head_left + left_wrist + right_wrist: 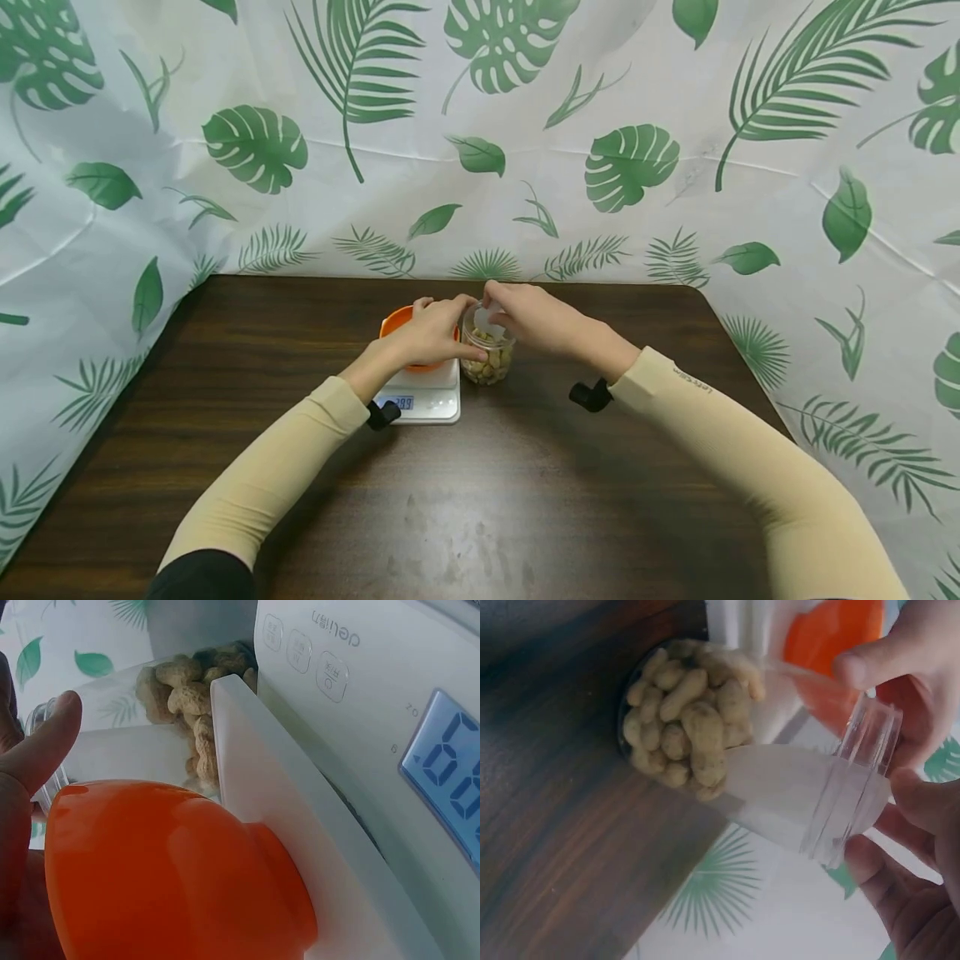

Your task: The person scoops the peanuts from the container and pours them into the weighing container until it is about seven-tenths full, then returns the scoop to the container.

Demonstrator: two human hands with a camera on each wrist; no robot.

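A clear jar stands on the table, with unshelled peanuts in its lower part. My left hand reaches over an orange bowl and grips the jar's rim between thumb and fingers. The bowl sits on a white kitchen scale, just left of the jar. At the jar's mouth, my right hand pinches a translucent white scoop-like piece, which reaches down inside towards the peanuts. The piece's exact shape is blurred by the jar wall.
The scale's lit display shows digits, with buttons beside it. Dark wood-patterned table extends in front and to both sides. A white sheet printed with green leaves hangs right behind the table's back edge.
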